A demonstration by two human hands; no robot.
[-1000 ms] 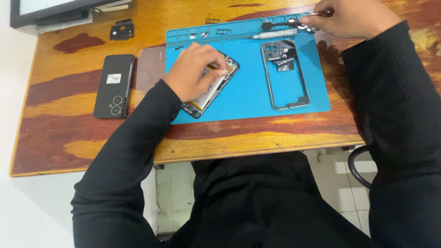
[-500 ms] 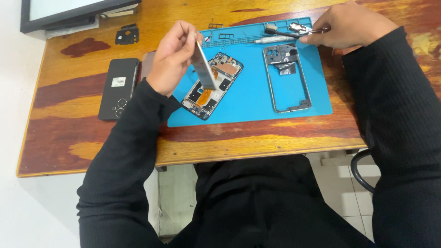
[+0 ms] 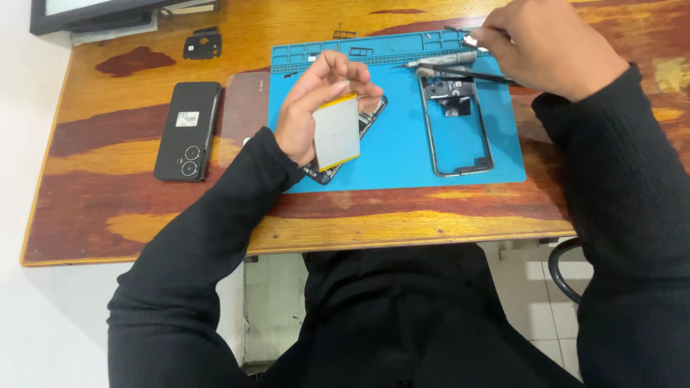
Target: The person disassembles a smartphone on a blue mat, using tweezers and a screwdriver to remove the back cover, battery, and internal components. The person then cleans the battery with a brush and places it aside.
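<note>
On a worn wooden table (image 3: 402, 215), seen from above, a blue work mat (image 3: 392, 154) covers the middle and far part of the surface. A person in black sleeves leans over it. A dark screen (image 3: 93, 13) sits at the far left corner.

To the left of the mat lies a black phone (image 3: 188, 130), face down, with a reddish back cover (image 3: 244, 108) between it and the mat. On the right half of the mat lies an empty phone frame (image 3: 457, 126). An opened phone (image 3: 345, 140) lies on the left half, mostly hidden.

The left hand (image 3: 316, 108) is raised just above that opened phone, fingers clamped on the edges of a flat grey battery (image 3: 336, 133) with a yellow border, held tilted. The battery looks light, thin and fairly stiff, yet easy to bend or puncture, so its edges seem the safest place to grip, as judged from its shape.

The right hand (image 3: 550, 47) rests at the far right of the mat, fingers closed together around a small metal part; what it is cannot be told. Beside it lie a slim screwdriver (image 3: 442, 61) and dark tweezers (image 3: 467, 73). A small black bracket (image 3: 201, 45) lies far left on the wood.
</note>
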